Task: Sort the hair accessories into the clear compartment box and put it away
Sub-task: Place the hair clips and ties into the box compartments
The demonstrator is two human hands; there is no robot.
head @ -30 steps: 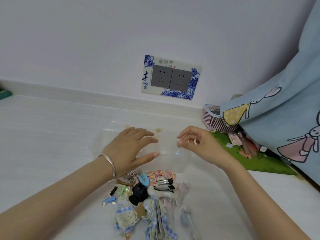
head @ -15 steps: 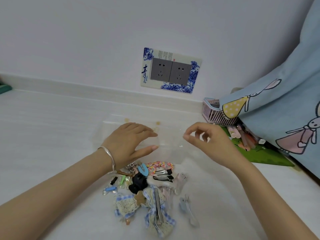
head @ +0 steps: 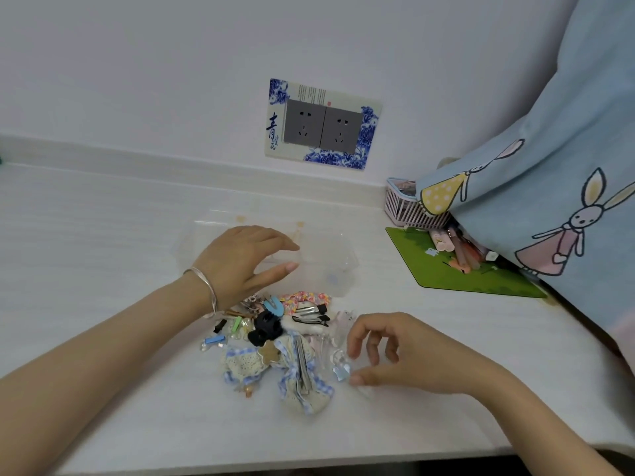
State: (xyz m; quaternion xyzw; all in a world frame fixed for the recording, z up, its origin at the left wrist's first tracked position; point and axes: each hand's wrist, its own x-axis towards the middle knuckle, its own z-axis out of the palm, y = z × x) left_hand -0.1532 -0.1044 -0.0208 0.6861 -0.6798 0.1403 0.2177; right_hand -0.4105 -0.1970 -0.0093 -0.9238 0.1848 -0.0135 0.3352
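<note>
Since likely light, stiff and slick, calls for a fingertip pinch across the clip (head: 340, 371) at the right edge of the pile (head: 275, 334), lower centre. Rests left hand (head: 240, 262) flat, open, on the box (head: 330, 266) mid-frame; holds right hand (head: 395, 355) loosely curled beside the clip, gripping nothing.

Left hand (head: 240, 259) spreads flat; right hand (head: 409, 355) hovers, fingers (head: 355, 338) loosely curled.
</note>
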